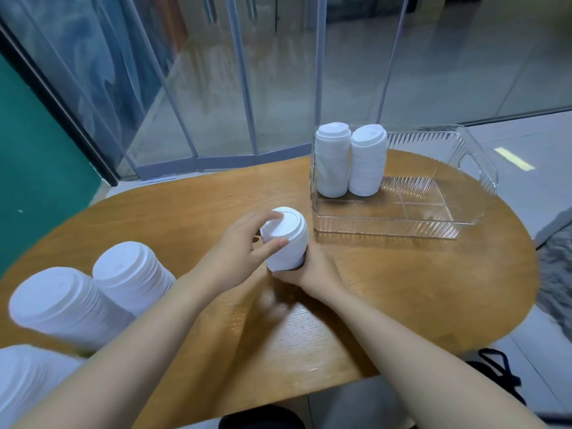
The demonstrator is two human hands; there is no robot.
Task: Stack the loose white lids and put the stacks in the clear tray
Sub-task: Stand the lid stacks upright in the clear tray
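Observation:
A short stack of white lids [286, 243] is held above the middle of the wooden table [387, 289]. My right hand [312, 267] grips the stack's base from below. My left hand [244, 246] pinches its top lid between thumb and fingers. The clear ribbed tray [433, 212] stands at the far right of the table. Two upright stacks of white lids [332, 161] [366, 161] fill its left end. Taller stacks of lids [133, 274] [62, 305] lean at the table's near left, and another [21, 385] shows at the bottom left corner.
Glass panels and a door frame [247, 88] rise behind the table. A dark green wall [37, 150] is on the left. A grey rug edge [557, 267] lies to the right, and a black strap [501, 373] lies on the floor near the table's right front.

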